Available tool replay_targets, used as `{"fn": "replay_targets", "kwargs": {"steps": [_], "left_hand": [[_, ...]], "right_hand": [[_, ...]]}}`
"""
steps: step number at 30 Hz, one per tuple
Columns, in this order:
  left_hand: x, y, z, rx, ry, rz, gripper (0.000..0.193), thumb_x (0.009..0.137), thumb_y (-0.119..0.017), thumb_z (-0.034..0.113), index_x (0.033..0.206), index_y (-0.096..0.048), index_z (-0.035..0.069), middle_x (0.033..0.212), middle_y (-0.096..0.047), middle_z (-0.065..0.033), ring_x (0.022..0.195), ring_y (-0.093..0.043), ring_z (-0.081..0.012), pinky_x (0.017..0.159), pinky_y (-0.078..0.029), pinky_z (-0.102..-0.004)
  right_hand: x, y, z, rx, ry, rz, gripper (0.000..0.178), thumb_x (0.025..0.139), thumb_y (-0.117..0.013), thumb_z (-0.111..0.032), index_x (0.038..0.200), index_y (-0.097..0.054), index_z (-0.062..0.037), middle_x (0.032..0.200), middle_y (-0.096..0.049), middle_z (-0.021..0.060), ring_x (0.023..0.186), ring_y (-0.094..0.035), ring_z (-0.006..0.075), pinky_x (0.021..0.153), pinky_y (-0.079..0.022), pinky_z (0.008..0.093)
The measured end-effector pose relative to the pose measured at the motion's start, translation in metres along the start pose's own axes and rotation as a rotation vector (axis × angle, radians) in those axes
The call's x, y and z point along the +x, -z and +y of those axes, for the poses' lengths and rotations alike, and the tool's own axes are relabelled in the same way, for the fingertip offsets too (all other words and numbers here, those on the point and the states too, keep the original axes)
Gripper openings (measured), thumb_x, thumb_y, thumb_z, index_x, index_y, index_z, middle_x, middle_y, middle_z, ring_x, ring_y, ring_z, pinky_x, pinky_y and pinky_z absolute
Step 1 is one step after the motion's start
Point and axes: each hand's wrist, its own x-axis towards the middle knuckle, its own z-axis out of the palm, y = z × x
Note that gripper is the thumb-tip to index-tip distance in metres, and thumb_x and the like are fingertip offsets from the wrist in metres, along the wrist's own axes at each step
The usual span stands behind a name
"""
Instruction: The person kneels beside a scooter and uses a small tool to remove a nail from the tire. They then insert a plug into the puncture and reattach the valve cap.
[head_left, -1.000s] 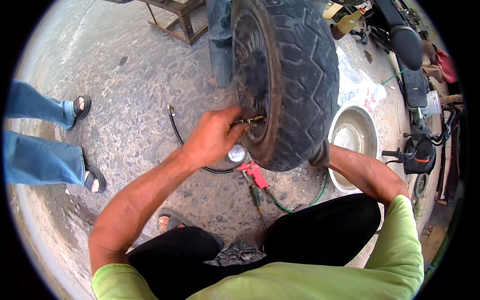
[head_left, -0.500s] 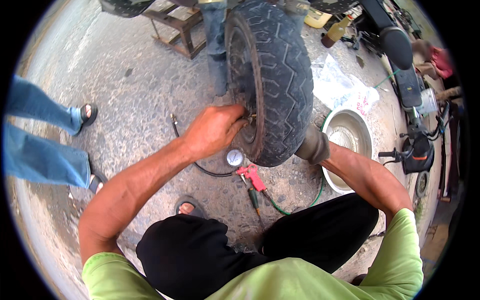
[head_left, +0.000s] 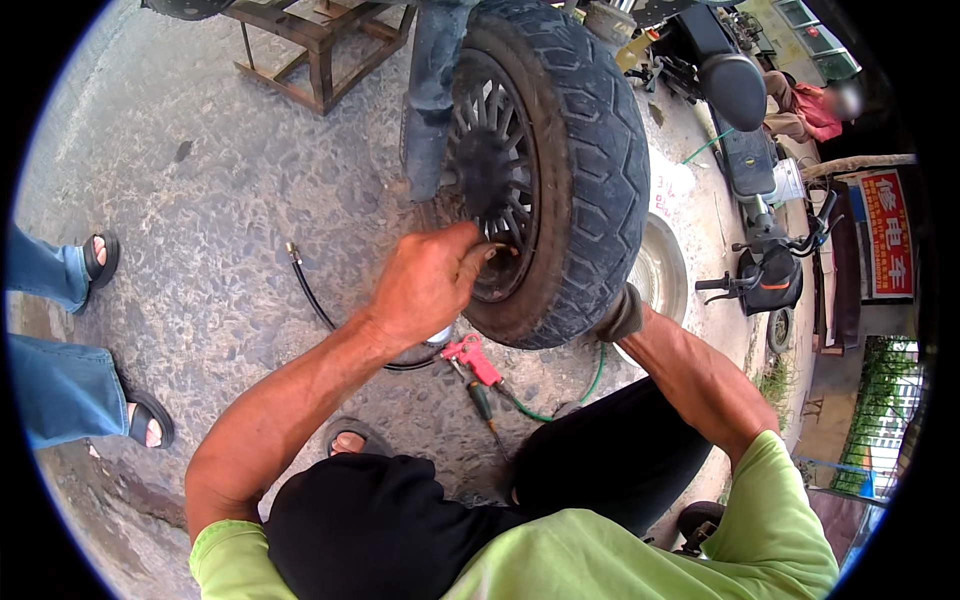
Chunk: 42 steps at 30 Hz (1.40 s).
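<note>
Here's the black tyre [head_left: 600, 190], upper centre of the frame, with the left hand [head_left: 425, 285] in by the wheel's lower spokes, finger and thumb narrow, on what I can't tell. Down at the tyre's lower right, the dark-gloved right hand [head_left: 622, 318] hides its fingers, so its grip's anyone's guess!

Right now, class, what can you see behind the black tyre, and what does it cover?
Behind the tyre, part of a metal basin and a white plastic bag show. It covers the basin's left side and the fingertips of the gloved right hand.
</note>
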Motion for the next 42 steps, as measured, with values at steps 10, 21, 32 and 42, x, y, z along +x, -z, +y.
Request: {"fn": "replay_targets", "kwargs": {"steps": [10,21,32,42], "left_hand": [[0.015,-0.006,0.020,-0.553,0.712,-0.070,0.022,0.097,-0.053,0.015,0.091,-0.062,-0.004,0.064,-0.062,-0.0082,0.049,-0.060,-0.0148,0.043,-0.046,-0.0304],[-0.003,-0.022,0.010,-0.836,0.610,0.000,0.023,0.098,-0.054,0.007,0.118,-0.049,-0.004,0.075,-0.064,-0.0119,0.053,-0.060,-0.0171,0.050,-0.049,-0.0280],[-0.018,-0.030,-0.012,-0.537,0.255,0.112,0.019,0.093,-0.061,0.002,0.111,-0.059,-0.003,0.084,-0.071,-0.0140,0.069,-0.071,-0.0194,0.059,-0.053,-0.0304],[-0.009,-0.026,-0.004,-0.216,0.138,0.159,0.009,0.091,-0.065,0.008,0.091,-0.065,-0.001,0.068,-0.064,-0.0164,0.057,-0.066,-0.0165,0.052,-0.049,-0.0335]], "right_hand": [[0.019,0.005,0.031,0.604,-0.213,-0.246,0.041,0.101,-0.056,-0.019,0.137,-0.048,-0.0038,0.126,-0.058,0.0098,0.113,-0.055,0.0171,0.099,-0.047,0.0308],[-0.004,0.009,0.021,0.090,-0.114,-0.059,0.046,0.097,-0.063,-0.018,0.139,-0.049,-0.0055,0.133,-0.057,0.0094,0.116,-0.057,0.0167,0.101,-0.047,0.0306],[-0.012,-0.005,-0.018,0.091,-0.056,-0.068,0.050,0.096,-0.063,-0.019,0.142,-0.047,-0.0054,0.139,-0.054,0.0112,0.123,-0.054,0.0190,0.107,-0.043,0.0315],[-0.010,0.016,0.031,0.151,-0.056,-0.154,0.049,0.101,-0.055,-0.017,0.146,-0.042,-0.0058,0.144,-0.050,0.0109,0.127,-0.050,0.0181,0.110,-0.039,0.0310]]}}
